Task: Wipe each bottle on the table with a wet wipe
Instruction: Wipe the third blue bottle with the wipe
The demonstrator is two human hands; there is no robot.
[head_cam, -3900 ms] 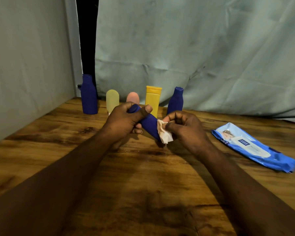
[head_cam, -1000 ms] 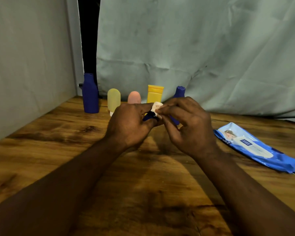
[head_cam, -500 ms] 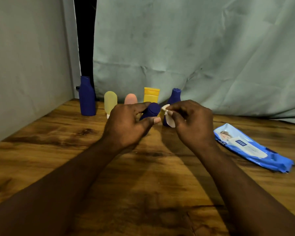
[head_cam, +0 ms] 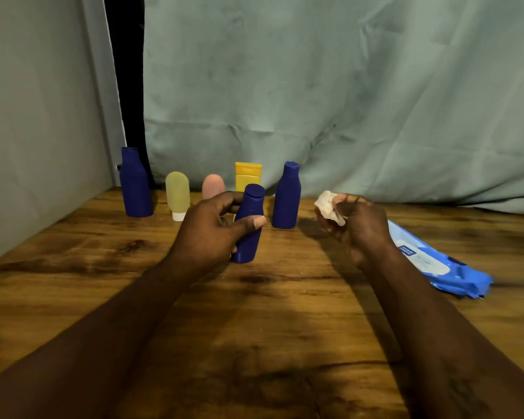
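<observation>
Bottle: the small dark-blue bottle [head_cam: 250,228] is near upright, its cap leaning slightly right, low over the table [head_cam: 270,328]. I cannot tell whether its base touches the wood.
Handling: it is probably light, stiff plastic, smooth and perhaps slick where damp. It is best taken round the mid-body below the shoulder, leaving the cap and base free for wiping.
Left hand: the left hand [head_cam: 212,231] wraps the bottle from its left, thumb across the front and fingers curled behind. The forearm reaches in from the lower left.
Right hand: the right hand [head_cam: 360,228] is raised well to the right of the bottle and clear of it, fingers bunched round the wipe [head_cam: 328,207].
Wipe: it is soft, limp and wadded, and likely needs a fresh face turned out.
Behind the bottle: the yellow bottle [head_cam: 248,176] stands directly behind, partly hidden. The pink tube [head_cam: 213,184] and green tube [head_cam: 177,195] are behind and to the left, and the tall blue bottle [head_cam: 135,186] is farthest left. The blue bottle [head_cam: 286,198] is just behind and to the right.
Pack: the pack [head_cam: 430,261] lies flat far to the right of the bottle.
</observation>
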